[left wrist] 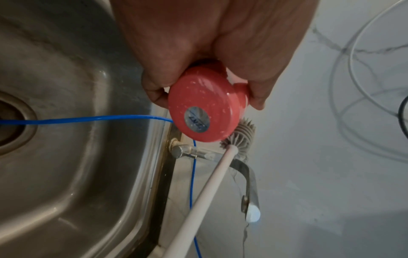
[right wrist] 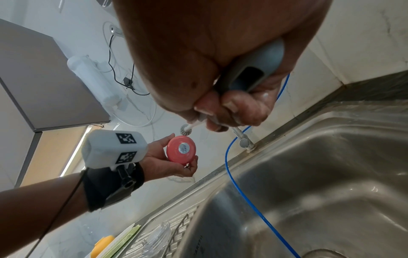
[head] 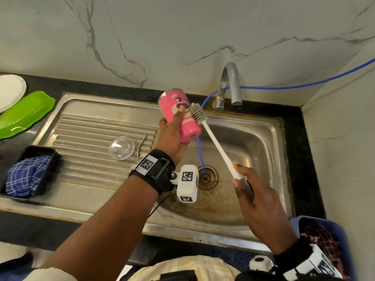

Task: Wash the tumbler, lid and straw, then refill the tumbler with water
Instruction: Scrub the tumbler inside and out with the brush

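Wet pink tumbler (head: 180, 116) could slip

Left hand (head: 172, 136) grips it; right hand (head: 257, 197) clutches the bottle brush (head: 199, 114) against its side, so hard scrubbing might knock it into the sink (head: 269, 142).

Head cam was aimed fwd and down from above the sink (head: 269, 126), at mid range. Left wrist cam was set close under the tumbler (left wrist: 204, 111), facing the wall. Right wrist cam was angled upward from low in the basin. Tumbler, brush (right wrist: 186, 129) and sink were shared by all three.

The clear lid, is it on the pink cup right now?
No, the clear lid lies on the sink's ribbed drainboard, apart from the pink cup held up in the left hand.
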The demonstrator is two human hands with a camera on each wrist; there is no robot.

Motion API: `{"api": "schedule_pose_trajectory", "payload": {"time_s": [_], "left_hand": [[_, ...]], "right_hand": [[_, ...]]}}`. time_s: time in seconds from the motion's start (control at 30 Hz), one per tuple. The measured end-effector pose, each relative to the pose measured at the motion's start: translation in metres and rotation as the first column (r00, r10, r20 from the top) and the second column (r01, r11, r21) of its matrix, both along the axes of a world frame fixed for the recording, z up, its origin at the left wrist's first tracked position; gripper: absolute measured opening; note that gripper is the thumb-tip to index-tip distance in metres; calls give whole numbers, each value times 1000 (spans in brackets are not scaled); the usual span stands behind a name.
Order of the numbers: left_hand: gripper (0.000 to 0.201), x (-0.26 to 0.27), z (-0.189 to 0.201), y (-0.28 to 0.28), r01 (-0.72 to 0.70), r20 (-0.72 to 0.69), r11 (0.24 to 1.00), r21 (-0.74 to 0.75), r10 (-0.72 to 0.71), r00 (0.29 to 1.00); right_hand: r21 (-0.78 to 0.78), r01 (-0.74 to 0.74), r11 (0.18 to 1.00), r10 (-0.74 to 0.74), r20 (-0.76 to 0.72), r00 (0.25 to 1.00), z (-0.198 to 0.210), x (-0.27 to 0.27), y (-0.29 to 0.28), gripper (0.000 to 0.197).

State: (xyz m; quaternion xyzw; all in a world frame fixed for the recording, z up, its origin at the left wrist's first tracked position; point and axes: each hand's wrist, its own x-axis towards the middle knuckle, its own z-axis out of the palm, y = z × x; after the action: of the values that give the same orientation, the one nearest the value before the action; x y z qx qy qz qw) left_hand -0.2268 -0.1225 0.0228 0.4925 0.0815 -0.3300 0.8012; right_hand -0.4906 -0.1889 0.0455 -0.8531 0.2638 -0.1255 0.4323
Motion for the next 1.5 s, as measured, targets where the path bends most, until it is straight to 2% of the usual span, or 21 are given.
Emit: {"api": "schedule_pose_trajectory", "payload": {"time_s": [0.1,0.3,0.53,0.73,1.0,1.17,1.37,1.5], "left_hand": [[70,8,5,3,-79,11,997,-20,79,997],[67,-7,4,0,15,19,999,37,-16,1000],[68,6,6,5,-53,18,998,36,52,998],[57,-10,-2,3,41,-9,999,8,-41,999],[49,5,5,10,-18,-7,1000,0,18,1000],[67,-9,2,4,47,20,996,71,-48,999],[69,6,5,3,-22,-6,999,-25,22,1000],[73,4,4,5,21,-5,999,-48,-21,1000]], "right_hand": [[35,-22,999,22,-5,1000,0,-6,2,37],[-7,17,1000,-17,-7,1000,-5,3,-2,36],[51,-12,999,13,-14,1000,-4,-13,7,36],[5,33,999,-33,-12,999,-6,3,-1,35],[8,-25,1000,25,-37,999,-4,-9,2,38],[-34,-6,999,5,-35,999,-2,4,-3,38],[-15,-37,999,36,-25,999,11,-2,-3,38],[-32,-31,999,30,-31,999,18,-3,-4,35]]}}
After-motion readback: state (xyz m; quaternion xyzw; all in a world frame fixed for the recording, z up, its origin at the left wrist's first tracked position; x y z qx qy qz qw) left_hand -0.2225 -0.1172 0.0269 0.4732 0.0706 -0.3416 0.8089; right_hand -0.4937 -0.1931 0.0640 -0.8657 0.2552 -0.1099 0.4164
